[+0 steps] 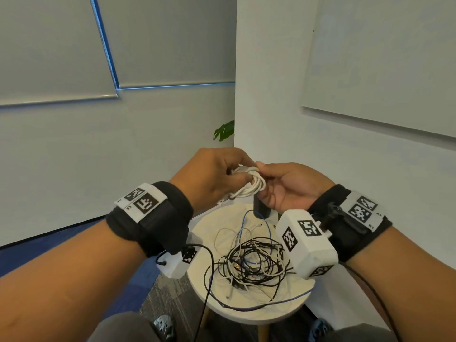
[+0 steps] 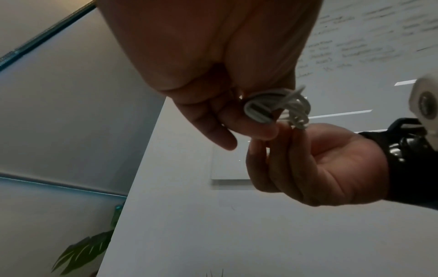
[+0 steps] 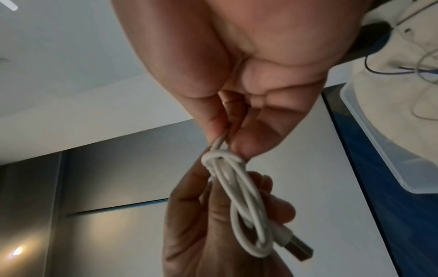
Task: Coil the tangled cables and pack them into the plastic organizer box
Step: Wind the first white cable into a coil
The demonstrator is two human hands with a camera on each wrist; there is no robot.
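A white USB cable (image 1: pixel 249 185) is wound into a small coil and held in the air above the round table (image 1: pixel 204 230). My left hand (image 1: pixel 243 177) grips the coil, fingers curled round its loops (image 3: pixel 239 196); the USB plug (image 3: pixel 298 249) sticks out below. My right hand (image 1: pixel 261 169) pinches the cable's end where it wraps round the top of the coil (image 3: pixel 221 155). A tangle of black, white and blue cables (image 1: pixel 251 262) lies on the table below. The clear plastic box (image 3: pixel 384 150) shows its rim in the right wrist view, beside the table.
A black block-shaped object (image 1: pixel 261 208) stands at the table's far edge, under my right hand. One black cable (image 1: pixel 204 292) hangs over the table's front left edge. A white wall corner and a green plant leaf (image 1: pixel 225 130) are behind. Blue carpet (image 1: pixel 61 255) lies to the left.
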